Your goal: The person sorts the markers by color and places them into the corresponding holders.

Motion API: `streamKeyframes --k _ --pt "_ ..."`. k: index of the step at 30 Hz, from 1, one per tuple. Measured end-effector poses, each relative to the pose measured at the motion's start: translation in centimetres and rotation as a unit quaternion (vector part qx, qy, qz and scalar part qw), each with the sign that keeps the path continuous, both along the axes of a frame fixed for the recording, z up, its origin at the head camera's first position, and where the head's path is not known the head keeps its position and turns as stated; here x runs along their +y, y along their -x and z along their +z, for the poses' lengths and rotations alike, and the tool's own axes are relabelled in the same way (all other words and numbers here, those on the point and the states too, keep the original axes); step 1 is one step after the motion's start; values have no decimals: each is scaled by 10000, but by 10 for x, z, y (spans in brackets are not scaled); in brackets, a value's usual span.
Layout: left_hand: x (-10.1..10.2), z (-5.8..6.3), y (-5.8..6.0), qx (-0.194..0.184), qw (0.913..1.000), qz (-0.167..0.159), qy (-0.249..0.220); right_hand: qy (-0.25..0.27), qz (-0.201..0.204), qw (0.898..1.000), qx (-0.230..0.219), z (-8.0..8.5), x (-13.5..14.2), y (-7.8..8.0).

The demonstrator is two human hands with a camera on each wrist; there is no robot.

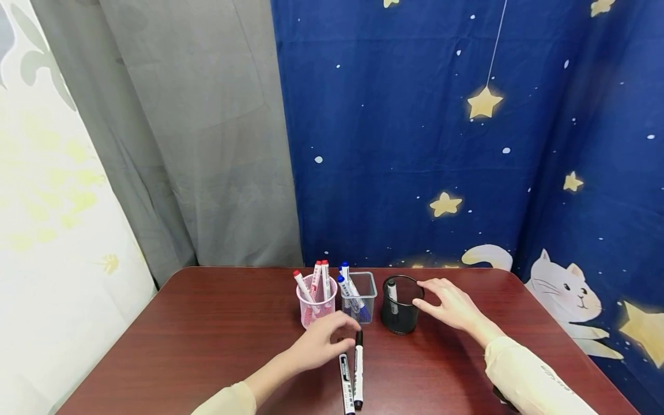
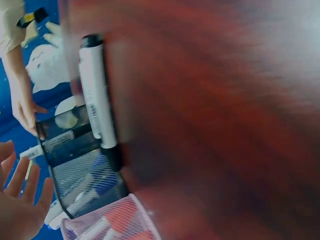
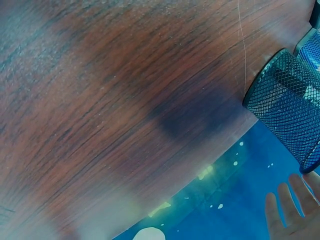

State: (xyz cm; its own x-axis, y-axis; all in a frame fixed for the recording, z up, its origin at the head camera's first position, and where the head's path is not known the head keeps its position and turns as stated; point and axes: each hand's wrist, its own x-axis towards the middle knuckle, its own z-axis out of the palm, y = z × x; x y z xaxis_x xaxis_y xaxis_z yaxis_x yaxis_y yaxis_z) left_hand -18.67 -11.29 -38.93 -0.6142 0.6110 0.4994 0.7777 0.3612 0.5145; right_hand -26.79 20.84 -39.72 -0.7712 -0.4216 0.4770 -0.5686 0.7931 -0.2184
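Observation:
Above two black-capped whiteboard markers, one (image 1: 359,369) with its cap toward the holders and another (image 1: 346,383) beside it, is my left hand (image 1: 324,340). Its fingers are spread and loosely bent in the left wrist view, with nothing held; the fingertips are close to the first marker's cap. My right hand (image 1: 453,305) rests its fingertips at the rim of a black mesh pen holder (image 1: 399,320), its fingers fairly straight in the right wrist view. That holder stands upright with one black-capped marker (image 1: 392,291) inside.
A pink mesh pen holder (image 1: 306,316) contains red-capped markers (image 1: 325,279). Between it and the black one stands a grey square mesh holder (image 1: 367,287) with blue-capped markers (image 1: 345,276). All stand on a reddish-brown table (image 1: 218,328). Curtains (image 1: 389,144) hang behind.

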Motion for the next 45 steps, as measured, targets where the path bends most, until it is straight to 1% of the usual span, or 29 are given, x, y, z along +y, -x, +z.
streamKeyframes --k 2,3,4,6,8,10,11,12,14,19,28,32,39,44,45 --pt "-3 -5 -4 533 9973 -87 491 -2 -9 10000 -8 0 0 0" --pt "-4 -7 -6 859 9932 -81 786 2 -9 10000 -11 0 0 0" --pt "-5 -10 -8 1206 9869 -85 1064 3 -12 10000 -9 0 0 0" --pt "-6 -14 -11 1829 9699 -87 1604 -2 -18 10000 0 0 0 0" --pt "-8 -20 -13 2348 9500 -104 2053 6 -24 10000 8 0 0 0" --pt "-9 -25 -14 2700 9324 -117 2400 2 -31 10000 14 -1 0 0" --pt "-9 -27 -15 2814 9253 -117 2540 -1 -30 10000 12 -1 0 0" --pt "-10 -29 -15 2883 9201 -114 2647 -1 -28 10000 6 -1 -1 1" --pt "-11 -33 -16 2909 9163 -121 2749 -4 -23 10000 -8 -2 -1 1" --pt "-12 -40 -16 2987 9104 -97 2861 13 -50 10000 -22 -4 0 1" --pt "-12 -48 -13 3412 8907 -151 3000 27 -32 10000 17 -5 0 1" --pt "-11 -48 -13 3563 8820 -131 3081 39 -20 10000 37 -5 0 1" --pt "-11 -47 -13 3696 8725 -79 3195 42 -59 10000 -41 -5 -1 1" --pt "-12 -47 -14 3833 8624 -73 3306 38 -74 10000 -49 -4 -1 1" --pt "-13 -47 -15 3845 8617 -82 3310 37 -76 10000 -47 -3 0 0"
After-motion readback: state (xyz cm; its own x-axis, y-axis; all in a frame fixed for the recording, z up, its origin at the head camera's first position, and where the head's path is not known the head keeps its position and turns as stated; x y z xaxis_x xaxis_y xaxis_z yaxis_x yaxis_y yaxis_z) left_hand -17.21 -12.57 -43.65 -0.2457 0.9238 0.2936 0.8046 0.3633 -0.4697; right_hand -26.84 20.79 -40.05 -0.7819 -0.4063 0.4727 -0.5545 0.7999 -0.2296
